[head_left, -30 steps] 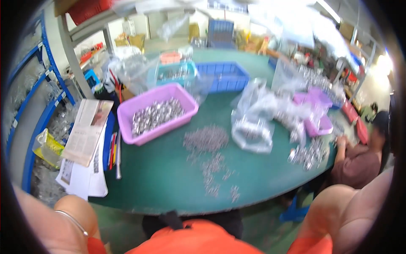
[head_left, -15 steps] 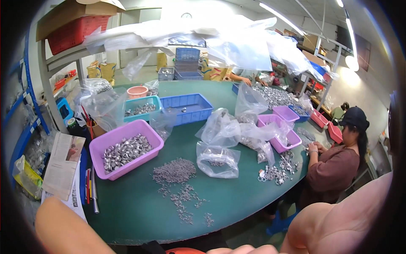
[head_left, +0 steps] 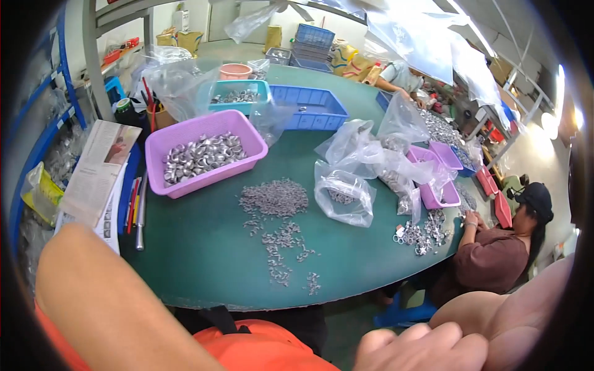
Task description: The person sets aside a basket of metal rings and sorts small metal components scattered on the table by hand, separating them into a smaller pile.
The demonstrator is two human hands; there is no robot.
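Observation:
My left forearm (head_left: 117, 303) crosses the lower left, and its wrist runs out below the picture. By the lower edge, beside my bent right arm (head_left: 513, 315), is a closed hand, which appears to be my left hand (head_left: 421, 349). Its fingers are curled, and whatever they hold is hidden. My right hand does not show. Beyond the table's near edge lies a heap of small grey metal pieces (head_left: 275, 198), with smaller clusters trailing toward me. A purple basket (head_left: 204, 185) holds silver ring-like parts (head_left: 204, 154). No hand touches these things.
Clear plastic bags (head_left: 343, 191) lie mid-table, near purple bins (head_left: 442, 195) and loose metal parts (head_left: 424, 235). Blue (head_left: 309, 114) and teal (head_left: 263, 93) trays stand behind. Pens (head_left: 136, 198) and a newspaper (head_left: 102, 167) lie left. A person in brown (head_left: 495, 253) works at right.
The view has tipped downward, so the table sits higher in it and more of my orange clothing shows. The closed hand appears farther right and higher, with more of its fingers visible.

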